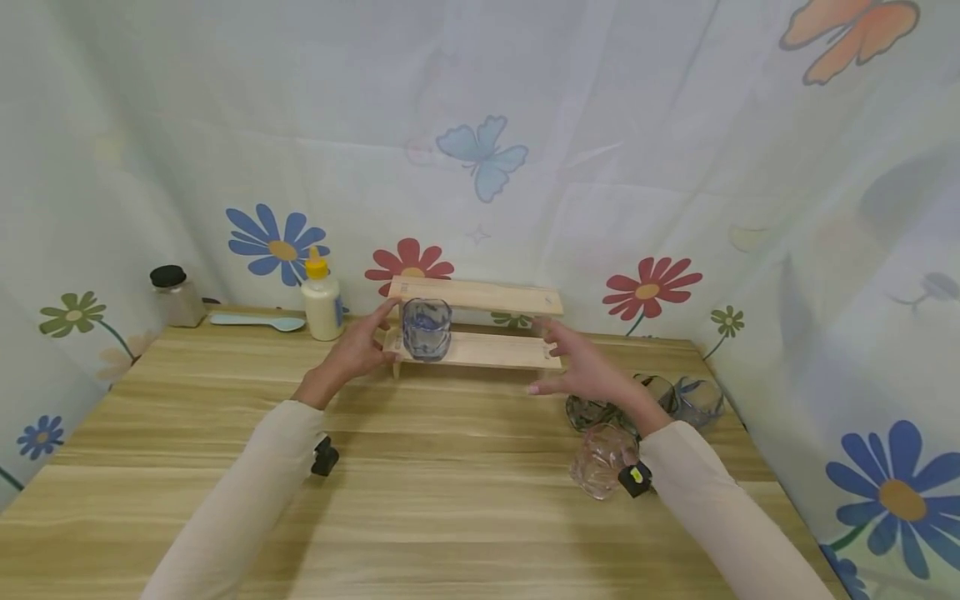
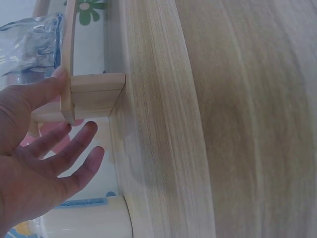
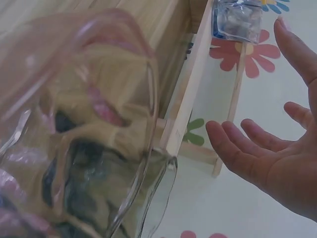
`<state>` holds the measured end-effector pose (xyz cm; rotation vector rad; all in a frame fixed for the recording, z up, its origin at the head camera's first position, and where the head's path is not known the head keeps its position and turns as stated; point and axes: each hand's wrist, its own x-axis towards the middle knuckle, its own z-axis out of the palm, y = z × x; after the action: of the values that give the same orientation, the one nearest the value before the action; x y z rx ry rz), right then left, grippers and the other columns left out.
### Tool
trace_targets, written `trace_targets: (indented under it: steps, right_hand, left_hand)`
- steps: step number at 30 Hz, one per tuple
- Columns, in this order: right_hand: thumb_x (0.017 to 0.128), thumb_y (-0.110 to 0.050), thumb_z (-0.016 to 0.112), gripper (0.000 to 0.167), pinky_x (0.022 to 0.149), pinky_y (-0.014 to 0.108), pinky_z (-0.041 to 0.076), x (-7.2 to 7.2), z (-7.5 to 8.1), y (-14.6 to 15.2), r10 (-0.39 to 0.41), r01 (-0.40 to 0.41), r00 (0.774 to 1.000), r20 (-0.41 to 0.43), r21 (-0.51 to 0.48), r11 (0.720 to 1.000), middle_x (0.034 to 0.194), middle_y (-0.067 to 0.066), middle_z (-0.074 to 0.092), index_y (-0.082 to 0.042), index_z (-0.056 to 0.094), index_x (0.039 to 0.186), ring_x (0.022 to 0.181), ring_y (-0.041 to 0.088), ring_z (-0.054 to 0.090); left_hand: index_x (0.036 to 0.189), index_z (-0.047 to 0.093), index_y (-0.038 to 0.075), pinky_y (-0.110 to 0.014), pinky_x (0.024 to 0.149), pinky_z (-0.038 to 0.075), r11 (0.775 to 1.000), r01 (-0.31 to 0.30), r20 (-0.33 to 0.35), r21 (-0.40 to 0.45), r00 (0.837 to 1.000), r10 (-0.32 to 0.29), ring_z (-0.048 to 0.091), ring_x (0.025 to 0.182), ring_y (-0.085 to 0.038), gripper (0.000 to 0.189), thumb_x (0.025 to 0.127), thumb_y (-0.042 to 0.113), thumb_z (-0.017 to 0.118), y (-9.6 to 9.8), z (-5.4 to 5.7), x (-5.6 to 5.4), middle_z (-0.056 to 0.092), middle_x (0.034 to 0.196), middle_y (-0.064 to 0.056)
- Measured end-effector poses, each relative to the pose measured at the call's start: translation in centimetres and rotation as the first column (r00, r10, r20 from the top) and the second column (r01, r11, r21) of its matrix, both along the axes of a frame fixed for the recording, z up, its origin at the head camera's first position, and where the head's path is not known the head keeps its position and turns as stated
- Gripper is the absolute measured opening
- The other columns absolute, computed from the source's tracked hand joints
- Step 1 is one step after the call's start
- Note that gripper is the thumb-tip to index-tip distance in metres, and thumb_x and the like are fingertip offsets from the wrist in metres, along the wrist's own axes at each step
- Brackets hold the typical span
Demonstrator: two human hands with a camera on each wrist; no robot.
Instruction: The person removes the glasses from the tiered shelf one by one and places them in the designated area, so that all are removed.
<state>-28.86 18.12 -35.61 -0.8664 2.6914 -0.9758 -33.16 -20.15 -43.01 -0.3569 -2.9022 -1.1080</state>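
Observation:
A two-tier wooden rack (image 1: pixel 480 350) stands against the back curtain. On its lower board, toward the left end, sits a blue-tinted glass (image 1: pixel 427 331). My left hand (image 1: pixel 360 346) is at the rack's left end, the thumb touching the lower board beside the glass. In the left wrist view the other visible fingers (image 2: pixel 81 141) spread loosely past the board's end. My right hand (image 1: pixel 588 367) is spread by the rack's right end with nothing in it. Near its wrist stand a pink glass (image 1: pixel 602 461) and several grey or dark-tinted glasses (image 1: pixel 697 402).
To the left of the rack are a yellow-capped bottle (image 1: pixel 322 308), a pale blue spoon (image 1: pixel 258 322) and a black-lidded jar (image 1: pixel 177 298). The wood-grain table (image 1: pixel 450 500) ends at a flowered curtain (image 1: pixel 360 167) behind and at both sides.

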Motion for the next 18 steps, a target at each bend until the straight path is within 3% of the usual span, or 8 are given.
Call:
trace_targets:
  steps: [11,18]
  right_hand:
    - [0.081,-0.031,0.084,0.099,0.1,0.054,0.051,-1.9,-0.5,-4.6,0.039,-0.04,0.999,0.018,0.02,0.999,0.158,0.018,0.037,-0.015,0.025,0.159,0.132,0.044,0.052]
    - [0.08,-0.035,0.084,0.095,0.098,0.049,0.053,-2.8,-1.1,-6.9,-0.025,0.026,0.999,0.032,-0.011,1.0,0.152,0.018,0.044,-0.023,0.03,0.157,0.129,0.037,0.056]
  left_hand:
    - [0.16,0.02,0.021,-0.052,0.087,0.056,1.0,-0.002,0.004,0.008,1.0,0.002,0.067,0.096,-0.042,0.098,0.083,0.009,0.08,0.1,-0.1,-0.1,0.051,0.138,-0.032]
    - [0.16,0.019,0.022,-0.051,0.085,0.057,1.0,-0.008,0.003,0.008,1.0,0.008,0.068,0.096,-0.042,0.099,0.083,0.009,0.08,0.1,-0.1,-0.1,0.05,0.139,-0.032]
